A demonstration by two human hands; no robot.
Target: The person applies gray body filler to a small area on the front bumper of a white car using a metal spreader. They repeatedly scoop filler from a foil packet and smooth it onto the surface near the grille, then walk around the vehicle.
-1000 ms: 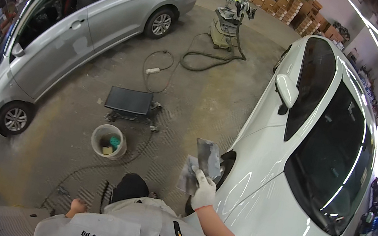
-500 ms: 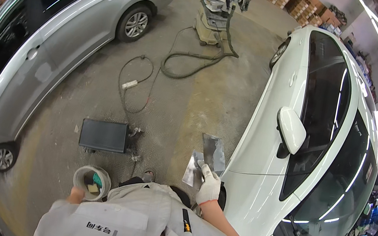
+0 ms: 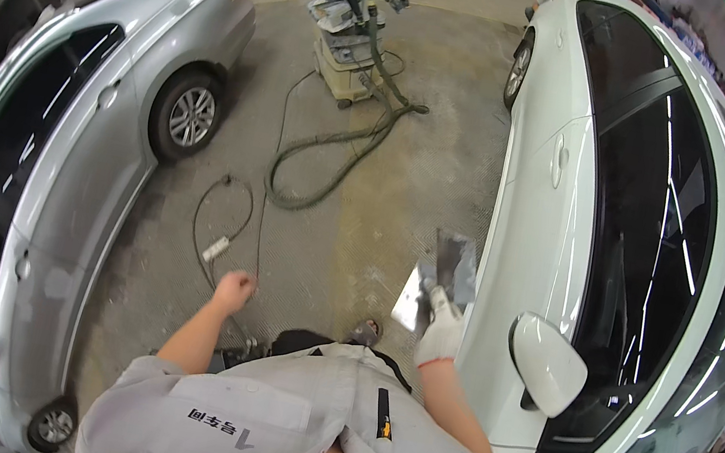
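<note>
My right hand (image 3: 440, 335), in a white knit glove, grips flat metal putty tools. A shiny silver blade (image 3: 409, 299) points to the left, and a dark grey plate (image 3: 456, 264) smeared with light grey paste reaches forward. How the two meet inside the grip is hidden by the glove. They hang just left of the white car's lower side (image 3: 513, 282), apart from it as far as I can tell. My bare left hand (image 3: 233, 292) is closed in a loose fist over the floor, and nothing shows in it.
A silver car (image 3: 77, 225) stands on the left, a white car (image 3: 567, 224) on the right. Ahead is a wheeled sanding cart (image 3: 352, 65) with a thick hose (image 3: 327, 206) looped on the floor. A power strip (image 3: 216, 248) lies with its cable near my left hand.
I have moved forward between the cars. My left hand has left the bucket and come up ahead; the bucket and the black box are out of view. My right hand still holds the tools.
</note>
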